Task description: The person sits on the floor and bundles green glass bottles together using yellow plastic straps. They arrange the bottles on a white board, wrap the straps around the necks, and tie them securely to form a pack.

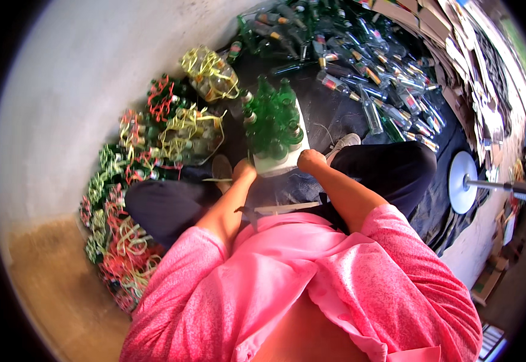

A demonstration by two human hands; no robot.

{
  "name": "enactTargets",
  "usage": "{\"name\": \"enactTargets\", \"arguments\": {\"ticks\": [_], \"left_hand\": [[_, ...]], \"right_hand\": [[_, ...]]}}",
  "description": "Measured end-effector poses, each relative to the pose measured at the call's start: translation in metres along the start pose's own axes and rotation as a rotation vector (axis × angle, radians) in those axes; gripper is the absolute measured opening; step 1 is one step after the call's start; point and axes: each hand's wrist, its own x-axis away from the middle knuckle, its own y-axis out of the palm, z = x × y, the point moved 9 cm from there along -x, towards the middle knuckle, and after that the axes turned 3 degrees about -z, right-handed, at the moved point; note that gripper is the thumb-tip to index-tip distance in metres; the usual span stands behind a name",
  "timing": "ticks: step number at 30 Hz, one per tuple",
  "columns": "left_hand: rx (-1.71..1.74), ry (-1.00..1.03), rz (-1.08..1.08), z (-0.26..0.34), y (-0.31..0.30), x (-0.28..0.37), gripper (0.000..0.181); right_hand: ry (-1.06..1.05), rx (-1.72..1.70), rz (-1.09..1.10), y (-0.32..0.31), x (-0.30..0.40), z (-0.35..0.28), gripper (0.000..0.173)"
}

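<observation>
Several green glass bottles [272,115] stand grouped upright on a pale rectangular board [277,168] between my feet. The bottles look slightly blurred. My left hand [245,170] is curled at the board's near left edge. At its near right corner, my right hand [311,160] forms a fist against the edge. Both hands seem to grip the board, though the fingertips are hidden. A dark plastic sheet [322,120] lies underneath.
Bottle bundles tied with yellow strips [190,135] and red strips [160,102] line the wall on the left. Loose glass bottles [371,86] are heaped ahead and right. Flattened cardboard [453,54] is stacked beyond. A round-based metal stand [462,183] is right of my knee.
</observation>
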Motion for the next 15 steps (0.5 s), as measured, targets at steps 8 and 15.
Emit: {"name": "enactTargets", "arguments": {"ticks": [8,15], "left_hand": [[-0.522,0.431,-0.002,0.034,-0.006,0.067,0.017],[-0.219,0.247,-0.055,0.02,-0.062,0.029,0.026]], "right_hand": [[-0.1,0.081,0.062,0.0,0.036,-0.015,0.033],[-0.483,0.62,-0.078,0.082,-0.02,-0.002,0.03]]}}
